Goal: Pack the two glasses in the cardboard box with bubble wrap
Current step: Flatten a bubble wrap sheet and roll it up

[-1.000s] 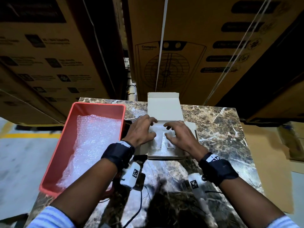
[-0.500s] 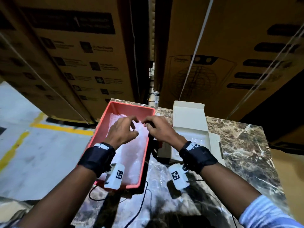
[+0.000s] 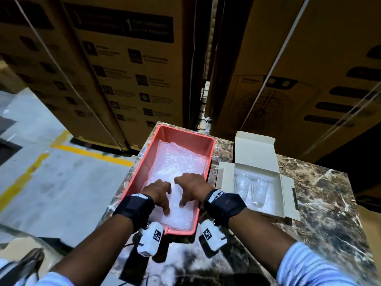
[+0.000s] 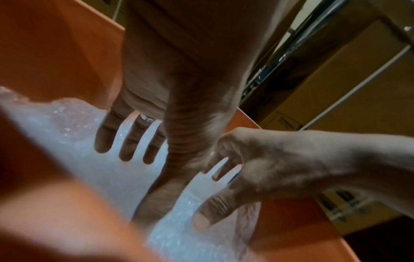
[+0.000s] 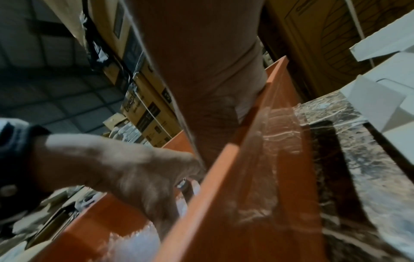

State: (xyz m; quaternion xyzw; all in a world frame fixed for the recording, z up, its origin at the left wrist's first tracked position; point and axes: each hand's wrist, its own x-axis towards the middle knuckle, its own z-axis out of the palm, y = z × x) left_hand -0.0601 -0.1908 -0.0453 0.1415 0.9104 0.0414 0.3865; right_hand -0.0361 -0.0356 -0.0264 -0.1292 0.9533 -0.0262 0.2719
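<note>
We see our left hand [image 3: 157, 189] and right hand [image 3: 190, 187], fingers spread and pressed down on the bubble wrap [image 3: 175, 162] in the red tray [image 3: 186, 137], gripping nothing, while both glasses [image 3: 250, 187] lie side by side inside the open cardboard box [image 3: 254, 150] just right of the tray.

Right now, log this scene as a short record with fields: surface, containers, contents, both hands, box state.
surface: marble table
tray: red tray at the table's left side
tray contents: bubble wrap
box: cardboard box right of the tray, lid and side flaps open
box contents: two glasses lying side by side
left hand: left hand in the tray, fingers spread on the bubble wrap
right hand: right hand in the tray beside it, fingers pointing down onto the wrap
grip: neither hand plainly grips the wrap yet
</note>
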